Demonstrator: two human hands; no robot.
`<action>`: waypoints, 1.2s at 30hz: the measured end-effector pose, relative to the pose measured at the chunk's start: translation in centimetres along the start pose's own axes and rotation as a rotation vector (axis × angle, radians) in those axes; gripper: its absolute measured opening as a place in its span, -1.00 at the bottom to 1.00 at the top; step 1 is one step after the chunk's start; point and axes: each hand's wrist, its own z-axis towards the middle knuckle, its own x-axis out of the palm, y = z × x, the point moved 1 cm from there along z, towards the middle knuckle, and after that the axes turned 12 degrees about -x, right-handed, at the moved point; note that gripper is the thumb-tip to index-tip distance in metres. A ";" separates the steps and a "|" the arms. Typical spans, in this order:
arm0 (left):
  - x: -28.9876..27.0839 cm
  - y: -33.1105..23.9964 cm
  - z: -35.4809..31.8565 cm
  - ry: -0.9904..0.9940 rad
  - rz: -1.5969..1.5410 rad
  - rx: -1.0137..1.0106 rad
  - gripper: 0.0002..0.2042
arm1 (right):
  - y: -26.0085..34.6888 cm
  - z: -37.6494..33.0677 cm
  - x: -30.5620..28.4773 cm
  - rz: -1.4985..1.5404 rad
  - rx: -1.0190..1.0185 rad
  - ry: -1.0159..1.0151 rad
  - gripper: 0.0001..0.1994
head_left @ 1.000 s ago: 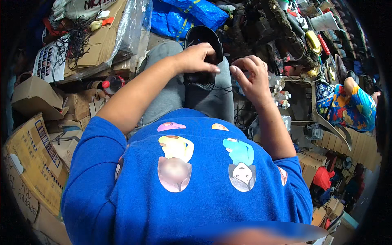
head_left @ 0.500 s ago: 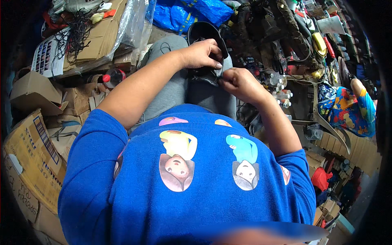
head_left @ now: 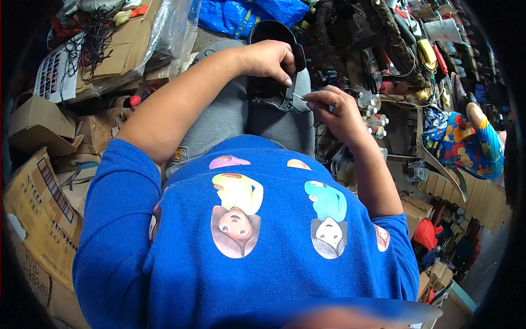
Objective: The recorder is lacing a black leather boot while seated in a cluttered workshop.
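Observation:
A black shoe rests across my lap on grey trousers, its rounded end pointing away from me. My left hand is closed on the shoe's right edge, thumb toward me and fingers partly hidden behind it. Just right of the shoe, my right hand pinches a thin, pale, needle-like tool. The tool's tip points left toward the shoe's near edge; whether it touches cannot be made out. The near part of the shoe is dark and rough-edged.
Flat cardboard under clear plastic lies at left, with tangled black cords on it. A blue tarp is ahead. Plastic bottles and cluttered tools stand at right. Another person in a colourful shirt sits farther right.
My right hand has drawn back to the right from the shoe's edge, and the thin tool now shows. My left hand keeps its hold, and the view has shifted slightly.

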 end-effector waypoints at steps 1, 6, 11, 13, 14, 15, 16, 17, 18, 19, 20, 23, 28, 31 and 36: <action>0.2 0.1 0.1 -0.003 -0.026 -0.054 -0.72 | -0.2 0.2 0.3 -0.002 -0.006 0.011 -0.81; -0.1 0.2 0.0 0.043 -0.073 -0.054 -0.74 | -0.4 0.8 0.7 -0.027 0.013 0.045 -0.79; -0.5 0.1 0.0 0.095 -0.040 -0.048 -0.77 | -0.2 1.4 0.5 -0.112 -0.012 0.080 -0.80; -0.4 0.2 0.2 0.114 -0.013 -0.050 -0.79 | -0.2 1.6 0.5 -0.165 -0.031 0.095 -0.81; -0.5 0.0 0.2 0.114 -0.015 -0.049 -0.79 | -0.2 1.7 0.5 -0.166 -0.030 0.096 -0.81; -0.6 -0.1 0.2 0.117 -0.009 -0.063 -0.80 | -0.2 1.8 0.5 -0.176 -0.026 0.100 -0.82; -0.6 -0.2 0.2 0.120 -0.003 -0.077 -0.80 | -0.2 1.9 0.6 -0.185 -0.023 0.104 -0.82; -0.6 -0.3 0.2 0.119 -0.004 -0.076 -0.80 | -0.2 2.0 0.7 -0.187 -0.023 0.105 -0.82; -0.5 -0.3 0.3 0.126 -0.020 -0.079 -0.78 | -0.2 2.2 1.0 -0.153 -0.024 0.088 -0.81; -0.5 -0.3 0.3 0.133 -0.036 -0.082 -0.77 | -0.4 2.3 1.1 -0.118 -0.026 0.070 -0.81; -0.5 -0.1 0.3 0.131 -0.037 -0.084 -0.77 | -0.5 2.3 1.2 -0.118 -0.029 0.072 -0.81; -0.6 0.1 0.2 0.159 -0.046 -0.012 -0.71 | -1.7 2.2 0.9 0.038 0.042 0.081 -0.80; -0.6 -0.1 -0.3 0.070 0.057 0.056 -0.64 | -4.6 2.0 1.5 0.357 0.095 0.110 -0.81; -0.3 0.1 -0.3 0.073 0.057 0.030 -0.63 | -4.4 2.4 2.1 0.428 0.123 0.104 -0.85; 0.6 -0.4 -1.7 -0.191 0.111 0.079 -0.64 | -2.9 2.4 3.3 0.293 0.038 -0.033 -0.90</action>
